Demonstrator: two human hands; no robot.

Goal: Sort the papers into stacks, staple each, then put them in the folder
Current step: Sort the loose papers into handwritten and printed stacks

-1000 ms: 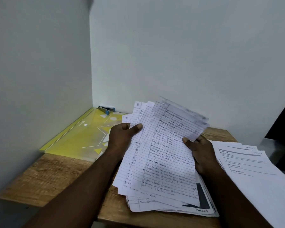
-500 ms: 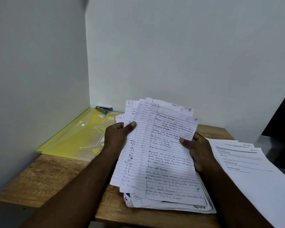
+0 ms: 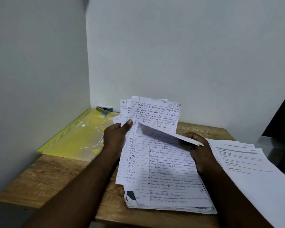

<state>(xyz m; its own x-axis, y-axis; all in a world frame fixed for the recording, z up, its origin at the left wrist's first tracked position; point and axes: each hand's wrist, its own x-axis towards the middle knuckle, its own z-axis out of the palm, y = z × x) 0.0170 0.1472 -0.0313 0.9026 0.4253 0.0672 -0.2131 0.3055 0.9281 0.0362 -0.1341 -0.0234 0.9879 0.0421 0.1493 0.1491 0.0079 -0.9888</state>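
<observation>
Two bare hands hold a fan of white lined handwritten sheets [image 3: 155, 116] over a brown wooden desk [image 3: 48, 175]. The left hand [image 3: 117, 137] grips the fan's left edge, with its thumb pressed on the front and its fingers hidden behind the paper. The right hand [image 3: 199, 153] pinches the right edge of the front sheet [image 3: 168, 137], whose upper part flops forward and down. Directly below both hands, a thick pile of white papers [image 3: 171, 206] lies flat on the desk. Near the left hand, on its left, a translucent yellow plastic folder [image 3: 72, 139] lies along the wall. A small blue-grey stapler [image 3: 104, 110] sits beyond the folder in the corner. Just right of the right hand lie overlapping white printed sheets [image 3: 247, 162].
</observation>
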